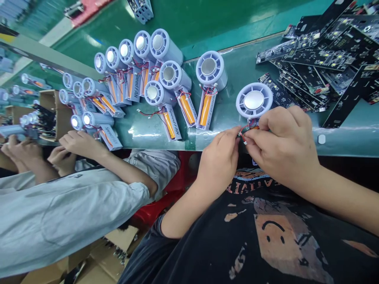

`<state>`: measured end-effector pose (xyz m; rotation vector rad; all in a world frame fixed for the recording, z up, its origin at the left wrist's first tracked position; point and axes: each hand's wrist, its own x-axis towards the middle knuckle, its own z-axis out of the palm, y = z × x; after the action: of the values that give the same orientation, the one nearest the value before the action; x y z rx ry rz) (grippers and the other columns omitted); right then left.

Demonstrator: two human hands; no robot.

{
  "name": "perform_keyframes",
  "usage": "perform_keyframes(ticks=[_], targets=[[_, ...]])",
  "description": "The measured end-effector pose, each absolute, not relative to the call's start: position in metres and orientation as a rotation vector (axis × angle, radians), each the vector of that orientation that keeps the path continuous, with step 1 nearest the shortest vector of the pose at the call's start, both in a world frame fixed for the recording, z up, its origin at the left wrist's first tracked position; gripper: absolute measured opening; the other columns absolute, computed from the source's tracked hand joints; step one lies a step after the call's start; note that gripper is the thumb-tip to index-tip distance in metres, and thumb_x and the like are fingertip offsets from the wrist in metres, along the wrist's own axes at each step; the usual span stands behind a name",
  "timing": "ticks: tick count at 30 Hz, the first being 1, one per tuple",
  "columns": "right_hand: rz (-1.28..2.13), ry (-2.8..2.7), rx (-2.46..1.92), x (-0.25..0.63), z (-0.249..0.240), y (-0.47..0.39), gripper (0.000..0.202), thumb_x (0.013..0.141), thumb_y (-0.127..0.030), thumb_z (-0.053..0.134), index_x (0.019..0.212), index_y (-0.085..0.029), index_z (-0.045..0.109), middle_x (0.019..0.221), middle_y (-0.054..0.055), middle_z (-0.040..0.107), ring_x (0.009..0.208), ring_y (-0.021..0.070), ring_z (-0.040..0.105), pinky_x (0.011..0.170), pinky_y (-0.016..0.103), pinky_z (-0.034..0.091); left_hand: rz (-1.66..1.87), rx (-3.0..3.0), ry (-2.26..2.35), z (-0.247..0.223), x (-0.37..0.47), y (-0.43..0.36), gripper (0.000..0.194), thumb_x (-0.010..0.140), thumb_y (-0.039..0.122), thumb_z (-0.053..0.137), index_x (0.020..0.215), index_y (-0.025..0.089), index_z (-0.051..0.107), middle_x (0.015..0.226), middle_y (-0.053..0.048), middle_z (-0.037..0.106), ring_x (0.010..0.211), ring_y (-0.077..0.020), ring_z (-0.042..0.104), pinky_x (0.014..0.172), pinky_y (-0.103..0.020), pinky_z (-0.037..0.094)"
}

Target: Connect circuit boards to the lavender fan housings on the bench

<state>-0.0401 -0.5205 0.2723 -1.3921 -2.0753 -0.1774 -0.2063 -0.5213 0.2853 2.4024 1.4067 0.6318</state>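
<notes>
Right in front of me, at the table's near edge, a pale lavender handheld fan [254, 99] has its round slotted end facing up. Thin red and black wires with a small white connector [244, 141] come out below that round end. My left hand [220, 157] pinches the wires from the left, its thumb and forefinger together. From the right, my right hand [284, 142] is closed with its fingertips at the same wires, covering the fan's handle. Both hands' fingertips nearly meet there. Just to the left, another fan [211, 71] shows an orange battery [206, 108] in its opened handle.
Several similar fans [168, 75] stand in rows to the left. Black circuit boards [314, 59] are heaped at the right, near a small white piece [321, 139]. A co-worker's hands [83, 146] work at the left. Cardboard boxes [100, 256] lie below.
</notes>
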Motion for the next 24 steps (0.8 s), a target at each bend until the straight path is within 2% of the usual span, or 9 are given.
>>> perform_keyframes(ticks=[5,14,19,22,24], targets=[[-0.149,-2.041,-1.362,-0.040,0.271,-0.519,0.030,0.094,-0.018,0.063,0.064,-0.021,0.057,0.083,0.007,0.054,0.080,0.0222,0.039,0.066,0.038,0.029,0.665,2.427,1.381,0.286,-0.205,-0.522,0.026,0.103,0.013,0.047,0.123,0.013,0.063,0.120,-0.011,0.076,0.113,-0.0188,0.072,0.097,-0.034,0.061],[0.069,-1.969,-1.283,-0.033,0.257,-0.517,0.029,0.100,-0.023,0.058,0.071,-0.022,0.062,0.082,0.004,0.051,0.080,0.0213,0.046,0.072,0.038,0.034,0.766,2.386,1.309,0.278,-0.204,-0.522,0.025,0.099,0.011,0.052,0.121,0.012,0.064,0.114,-0.010,0.078,0.102,-0.0180,0.076,0.091,-0.032,0.063],[0.141,-1.961,-1.239,-0.023,0.259,-0.517,0.017,0.095,-0.022,0.065,0.079,-0.023,0.064,0.085,0.004,0.053,0.082,0.0217,0.050,0.073,0.038,0.036,0.765,2.225,1.266,0.276,-0.206,-0.521,0.025,0.098,0.013,0.054,0.119,0.014,0.066,0.115,-0.010,0.078,0.105,-0.0201,0.075,0.093,-0.036,0.063],[0.129,-1.960,-1.128,-0.012,0.264,-0.515,0.008,0.091,-0.023,0.071,0.089,-0.022,0.063,0.090,0.005,0.053,0.085,0.0226,0.054,0.075,0.039,0.041,0.738,1.896,1.264,0.273,-0.206,-0.522,0.029,0.097,0.016,0.057,0.125,0.015,0.064,0.112,-0.010,0.077,0.089,-0.0174,0.077,0.085,-0.034,0.065],[0.139,-1.988,-1.055,-0.005,0.268,-0.513,0.013,0.090,-0.019,0.070,0.101,-0.022,0.064,0.098,0.007,0.057,0.089,0.0233,0.057,0.078,0.039,0.045,0.749,1.631,1.212,0.271,-0.205,-0.524,0.034,0.096,0.017,0.058,0.130,0.017,0.060,0.114,-0.009,0.075,0.077,-0.0131,0.075,0.075,-0.029,0.065]])
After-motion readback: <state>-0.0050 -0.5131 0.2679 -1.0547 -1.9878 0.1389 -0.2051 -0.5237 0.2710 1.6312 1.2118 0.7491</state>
